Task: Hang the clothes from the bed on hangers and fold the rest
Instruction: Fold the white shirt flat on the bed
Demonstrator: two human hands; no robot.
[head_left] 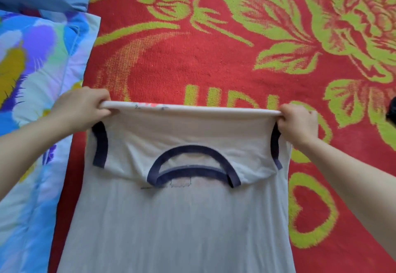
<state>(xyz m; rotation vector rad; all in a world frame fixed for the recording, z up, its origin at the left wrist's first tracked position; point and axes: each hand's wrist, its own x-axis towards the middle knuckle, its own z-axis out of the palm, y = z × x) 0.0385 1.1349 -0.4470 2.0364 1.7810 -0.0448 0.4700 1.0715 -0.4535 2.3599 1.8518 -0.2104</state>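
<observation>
Two hands, left hand (82,106) and right hand (299,124), pinch with curled fingers (100,99) both ends of the fold in the white navy-trimmed cotton T-shirt (182,219), over the red flowered bed blanket (214,58). It is better to keep the fold tight and level.

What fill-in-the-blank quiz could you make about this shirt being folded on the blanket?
The left hand and right hand grip a shirt whose cloth is ____.
The shirt lies on a blanket whose ground colour is ____.
The flowered quilt lies to the shirt's ____.
Missing words: white, red, left.
</observation>
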